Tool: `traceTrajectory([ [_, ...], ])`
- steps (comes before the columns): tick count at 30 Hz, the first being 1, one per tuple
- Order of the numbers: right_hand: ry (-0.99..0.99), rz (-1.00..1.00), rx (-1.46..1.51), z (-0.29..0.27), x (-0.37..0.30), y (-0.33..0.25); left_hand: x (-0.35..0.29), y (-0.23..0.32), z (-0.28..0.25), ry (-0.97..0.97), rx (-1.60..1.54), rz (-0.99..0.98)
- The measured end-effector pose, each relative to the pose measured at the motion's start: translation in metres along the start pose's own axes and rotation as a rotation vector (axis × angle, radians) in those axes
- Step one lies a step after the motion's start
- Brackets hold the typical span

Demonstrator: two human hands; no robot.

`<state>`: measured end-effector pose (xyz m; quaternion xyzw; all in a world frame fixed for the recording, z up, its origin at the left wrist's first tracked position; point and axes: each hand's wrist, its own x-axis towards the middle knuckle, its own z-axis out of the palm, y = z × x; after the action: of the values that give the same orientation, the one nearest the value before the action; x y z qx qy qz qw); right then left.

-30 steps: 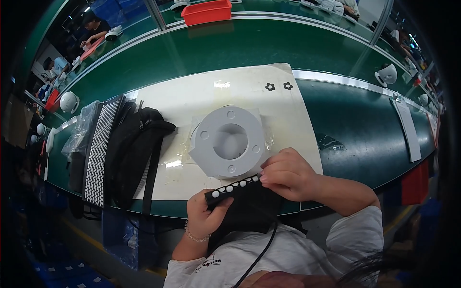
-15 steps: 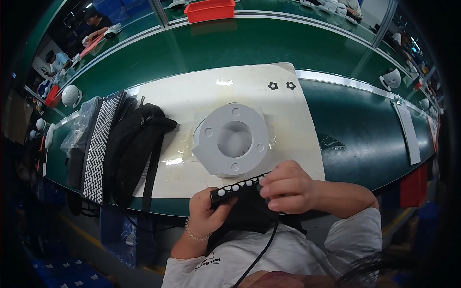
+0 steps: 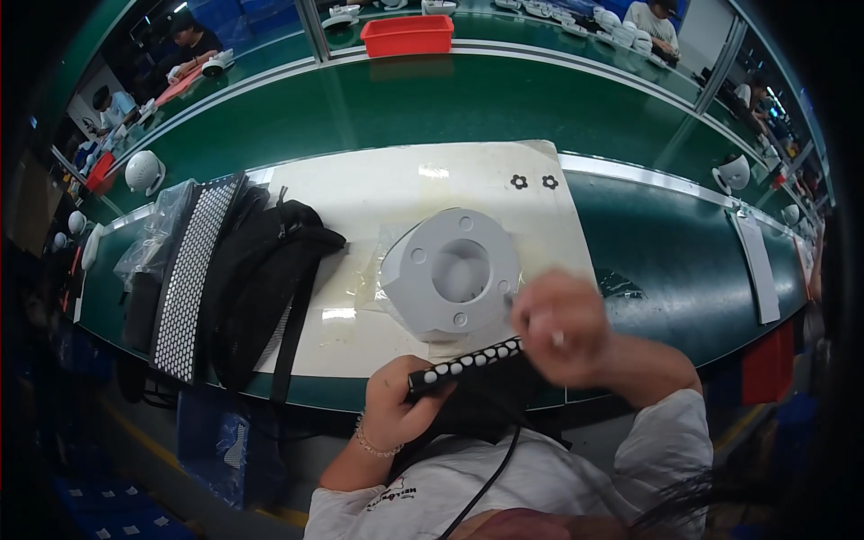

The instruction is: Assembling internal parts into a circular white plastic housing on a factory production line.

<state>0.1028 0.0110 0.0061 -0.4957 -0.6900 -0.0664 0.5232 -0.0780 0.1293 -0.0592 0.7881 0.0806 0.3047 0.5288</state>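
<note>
My left hand (image 3: 396,403) grips the near-left end of a black strip with a row of white round dots (image 3: 468,362), held at the table's front edge. My right hand (image 3: 562,328) is raised over the strip's right end, its fingers smeared by motion. A pale spot shows at the fingers, too blurred to name. Just beyond the strip stands a white rounded plastic housing (image 3: 414,292) with a wide round opening and several small round pads on its face.
On the left lie a black sheet with many white dots (image 3: 187,279), a black fabric bag (image 3: 256,270) and clear plastic bags (image 3: 157,238). Two black flower-shaped pieces (image 3: 519,182) rest on the white board (image 3: 378,193). A red bin (image 3: 408,36) stands beyond.
My right hand has lifted off the strip and moved up and right, toward the housing. My left hand still holds the strip. The whole view has shifted slightly.
</note>
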Motion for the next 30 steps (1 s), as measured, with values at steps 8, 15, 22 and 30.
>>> traceTrajectory([
  [8, 0.017, 0.473, 0.274, 0.004, 0.058, 0.034, -0.004, -0.004, 0.003, 0.132, 0.137, 0.169],
  [15, -0.065, 0.487, 0.252, 0.002, 0.058, 0.035, 0.002, -0.007, 0.001, 0.107, -0.001, 0.146],
  [22, -0.143, 0.273, -0.141, 0.001, 0.061, 0.012, 0.001, -0.008, 0.0, 0.069, -0.013, 0.171],
  [30, -0.107, 0.184, -0.207, 0.006, 0.06, 0.017, 0.002, -0.007, -0.002, 0.027, 0.008, 0.186],
])
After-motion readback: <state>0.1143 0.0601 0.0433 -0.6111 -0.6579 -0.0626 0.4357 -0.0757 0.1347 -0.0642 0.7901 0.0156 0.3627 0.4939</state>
